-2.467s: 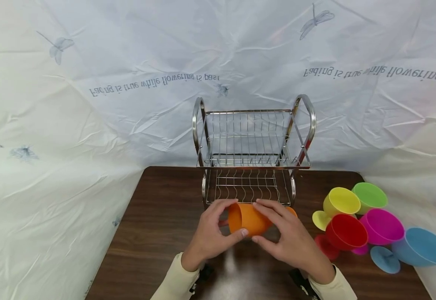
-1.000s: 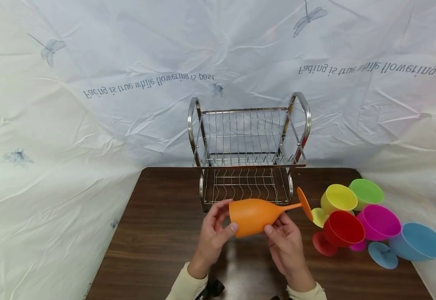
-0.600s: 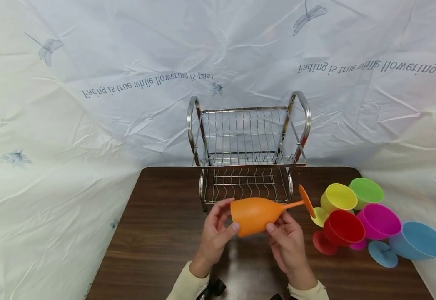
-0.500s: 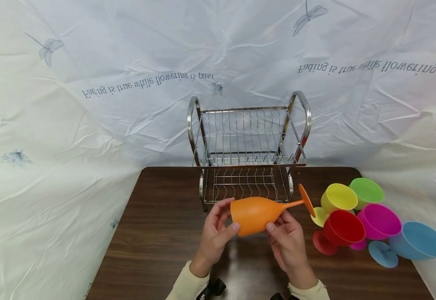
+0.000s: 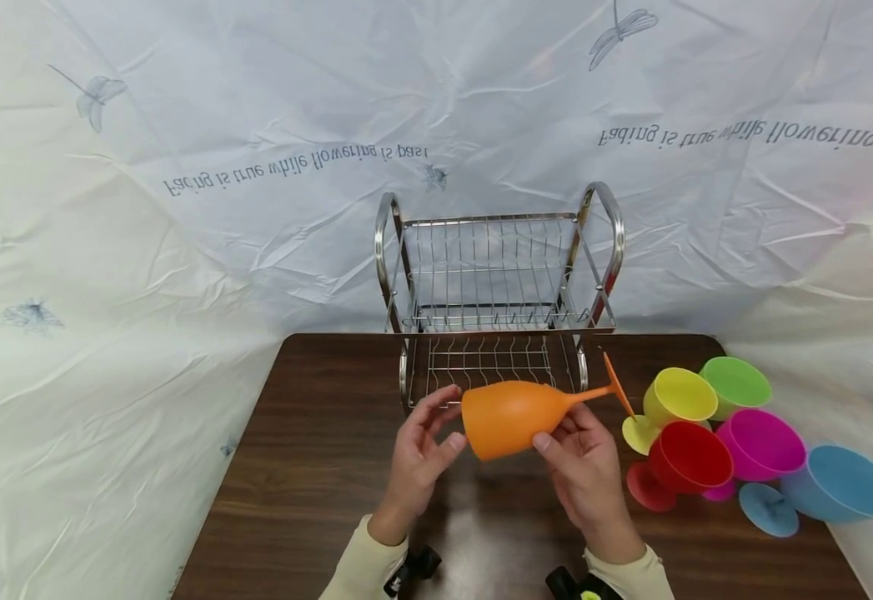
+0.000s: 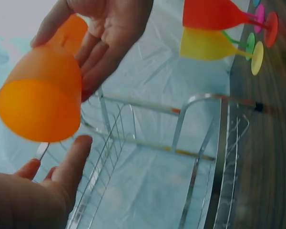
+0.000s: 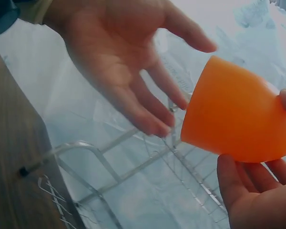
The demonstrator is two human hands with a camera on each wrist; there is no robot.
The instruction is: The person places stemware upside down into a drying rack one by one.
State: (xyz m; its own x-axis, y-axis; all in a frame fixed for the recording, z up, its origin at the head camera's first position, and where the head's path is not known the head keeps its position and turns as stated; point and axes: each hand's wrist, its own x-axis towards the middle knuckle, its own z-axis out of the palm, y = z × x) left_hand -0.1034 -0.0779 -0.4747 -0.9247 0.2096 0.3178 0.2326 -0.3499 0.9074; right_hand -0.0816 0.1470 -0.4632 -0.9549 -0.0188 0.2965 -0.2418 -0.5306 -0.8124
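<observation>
An orange plastic goblet (image 5: 511, 415) lies sideways in the air before the rack, its mouth to the left and its foot to the right. The right hand (image 5: 588, 477) holds the bowl near the stem, thumb in front and fingers behind. Just off the rim is the left hand (image 5: 415, 467), its thumb and fingers spread. The right wrist view shows a gap between this left hand (image 7: 128, 67) and the goblet (image 7: 238, 114). In the left wrist view the goblet (image 6: 43, 105) turns its mouth toward the camera.
A two-tier metal dish rack (image 5: 496, 333) stands at the back of the dark wooden table (image 5: 293, 492). To the right lie several goblets on their sides: yellow (image 5: 679, 396), green (image 5: 738, 387), red (image 5: 689, 457), magenta (image 5: 762, 444) and blue (image 5: 841, 483). White sheeting (image 5: 181, 275) hangs behind.
Both hands gripped the goblet earlier; the left hand has now let go and drawn slightly left. The goblet has turned from mouth partly showing to side-on, and risen a little.
</observation>
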